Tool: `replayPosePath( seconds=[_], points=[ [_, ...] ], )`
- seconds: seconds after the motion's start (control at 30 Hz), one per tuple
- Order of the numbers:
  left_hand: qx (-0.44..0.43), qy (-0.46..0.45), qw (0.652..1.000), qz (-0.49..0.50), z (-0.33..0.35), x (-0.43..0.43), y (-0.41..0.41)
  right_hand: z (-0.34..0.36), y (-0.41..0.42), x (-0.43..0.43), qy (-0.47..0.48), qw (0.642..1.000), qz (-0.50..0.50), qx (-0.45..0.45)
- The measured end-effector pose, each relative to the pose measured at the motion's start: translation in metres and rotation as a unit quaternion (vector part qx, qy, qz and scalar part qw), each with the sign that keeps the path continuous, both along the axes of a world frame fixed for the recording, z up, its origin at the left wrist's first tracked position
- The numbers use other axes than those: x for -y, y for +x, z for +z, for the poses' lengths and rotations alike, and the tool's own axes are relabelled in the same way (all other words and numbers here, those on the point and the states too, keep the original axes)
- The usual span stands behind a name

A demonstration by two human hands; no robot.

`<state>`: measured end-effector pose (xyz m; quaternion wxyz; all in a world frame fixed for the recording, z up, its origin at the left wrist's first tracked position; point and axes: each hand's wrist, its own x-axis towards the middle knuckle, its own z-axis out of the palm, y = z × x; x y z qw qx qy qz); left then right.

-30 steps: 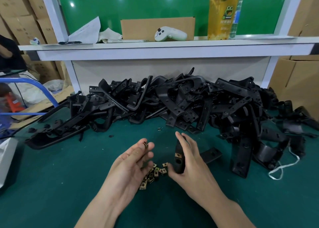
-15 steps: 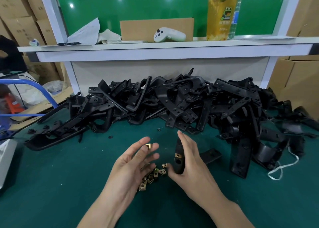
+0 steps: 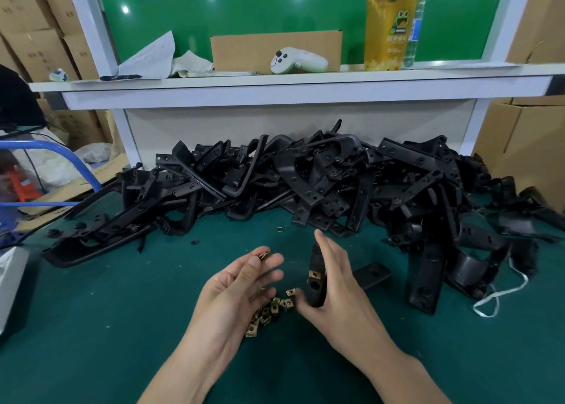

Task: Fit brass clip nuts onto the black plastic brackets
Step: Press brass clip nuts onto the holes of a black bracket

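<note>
Left hand (image 3: 238, 287) pinches a tiny, probably slippery nut (image 3: 263, 255) at its edges; right hand (image 3: 336, 287), three o'clock, grips the stiff, light bracket (image 3: 315, 284) mid-length.

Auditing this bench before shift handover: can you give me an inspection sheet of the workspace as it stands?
Surface: green mat, a few small dark bits near the pile.
Job's things: pile of black brackets at the back; loose clip nuts heaped between the hands; held bracket carries one fitted nut.
Clutter: drink cup, white controller, cardboard box and papers on the shelf.
Grippers: left hand pinches a single clip nut; right hand grips the held bracket.
Cables: white cord right of the pile.
Surroundings: cardboard cartons on both sides; blue tube frame at left.
</note>
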<state>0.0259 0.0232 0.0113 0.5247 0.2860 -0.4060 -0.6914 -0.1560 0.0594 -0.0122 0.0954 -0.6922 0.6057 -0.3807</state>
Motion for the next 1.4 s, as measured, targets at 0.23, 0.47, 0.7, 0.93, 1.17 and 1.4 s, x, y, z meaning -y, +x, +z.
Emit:
replayPosePath(
  seconds=[0.23,0.47,0.7,0.93,1.17,1.4],
  points=[
    [0.000,0.020,1.000,0.006,-0.0016,0.0015,0.0005,-0.0001,0.0003,-0.0005,0.003,1.000,0.000,-0.001],
    [0.009,0.022,1.000,-0.002,-0.0007,0.0010,-0.0002,-0.0005,0.0001,-0.0006,0.003,1.000,0.002,0.006],
    [0.027,0.008,1.000,-0.004,-0.0025,0.0009,0.0003,-0.0004,0.0001,-0.0001,-0.001,1.000,0.003,0.001],
    [0.028,0.009,1.000,-0.005,-0.0031,0.0009,0.0007,-0.0002,-0.0002,-0.0011,0.004,1.000,0.003,0.002],
    [0.028,0.010,0.999,-0.013,-0.0045,0.0010,0.0007,0.0004,0.0008,-0.0014,0.005,1.000,0.000,0.003],
    [0.022,0.006,1.000,-0.015,-0.0048,0.0013,0.0000,-0.0006,-0.0002,0.0000,0.005,1.000,-0.001,0.005]
  ],
)
